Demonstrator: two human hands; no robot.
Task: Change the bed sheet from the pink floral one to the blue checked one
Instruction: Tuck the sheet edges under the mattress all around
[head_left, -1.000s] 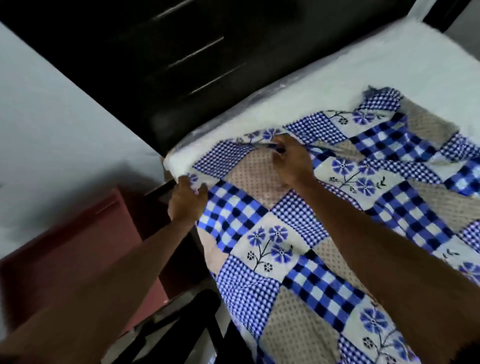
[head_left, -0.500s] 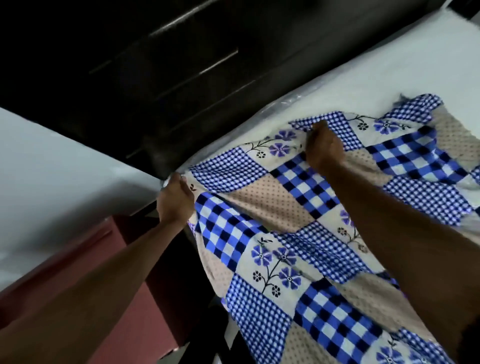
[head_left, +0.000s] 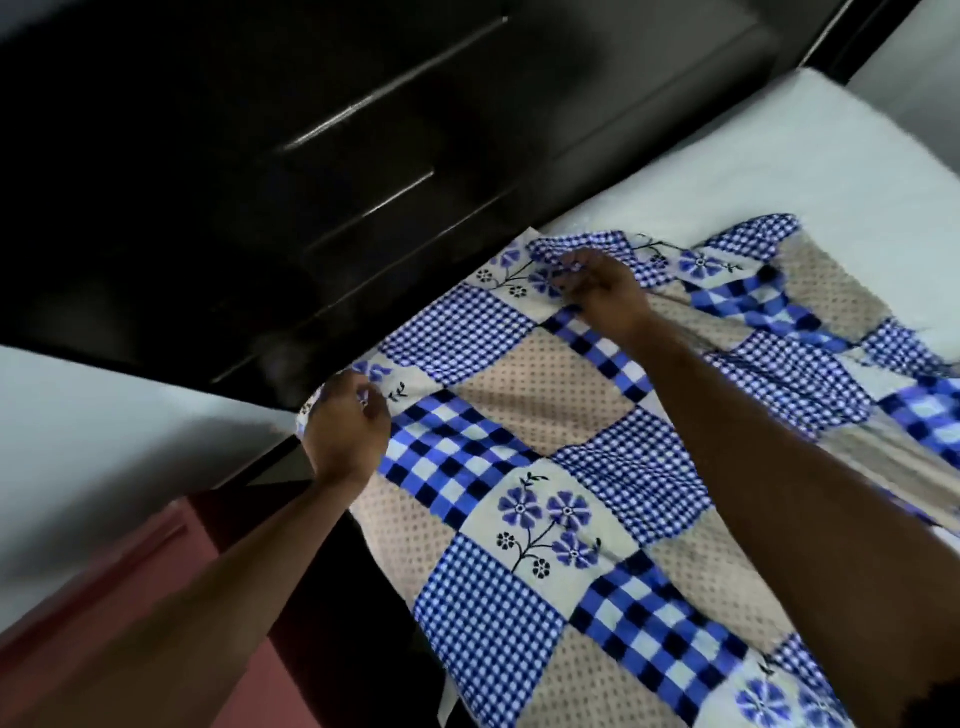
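The blue checked sheet (head_left: 550, 405), a patchwork of blue checks, beige dotted squares and blue flowers, lies across the near corner of the bare white mattress (head_left: 779, 171). My left hand (head_left: 345, 431) grips the sheet's corner at the mattress corner beside the headboard. My right hand (head_left: 602, 291) pinches the sheet's top edge farther right along the headboard side. Past my right hand the sheet lies bunched and wrinkled. No pink floral sheet is in view.
A dark glossy headboard (head_left: 311, 156) runs along the head of the bed. A reddish-pink cabinet (head_left: 104, 587) stands low on the left beside the bed. A pale wall (head_left: 104, 410) fills the left side. Bare mattress stretches to the upper right.
Both hands have pulled the sheet's top edge up toward the headboard. It now covers the mattress corner, with less bare mattress showing there.
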